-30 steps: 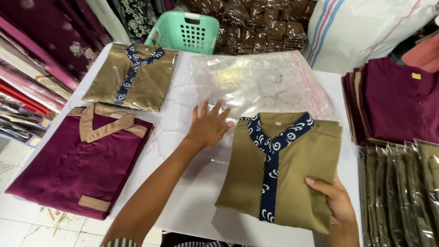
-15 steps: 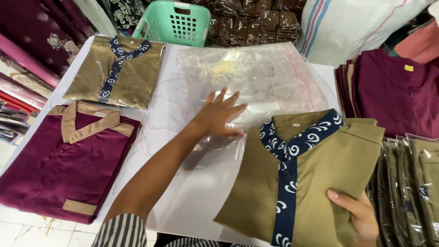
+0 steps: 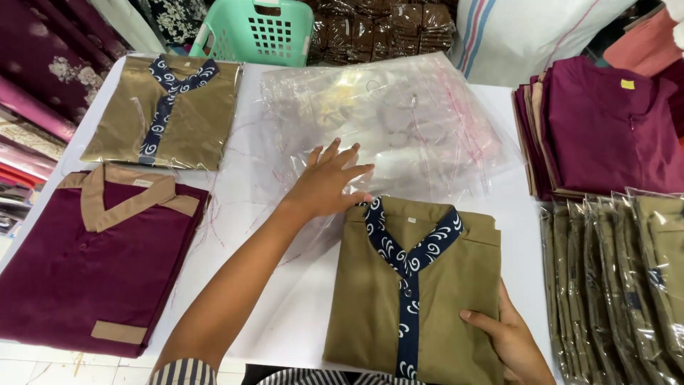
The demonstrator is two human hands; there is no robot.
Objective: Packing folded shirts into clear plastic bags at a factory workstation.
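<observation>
My left hand (image 3: 324, 187) lay flat with fingers spread on a clear plastic bag (image 3: 399, 121), gripping nothing, just beside the collar of the folded olive shirt (image 3: 417, 285). My right hand (image 3: 509, 342) held that shirt's lower right edge, thumb on top and fingers tucked beneath. The shirt, with its navy patterned collar and placket, sat on the white bench (image 3: 299, 314) directly in front of me. To the left I saw a folded maroon shirt (image 3: 92, 264) and, beyond it, another olive shirt in plastic (image 3: 167, 110). Maroon garments (image 3: 605, 128) were stacked at the right, bagged olive ones (image 3: 620, 285) below them.
</observation>
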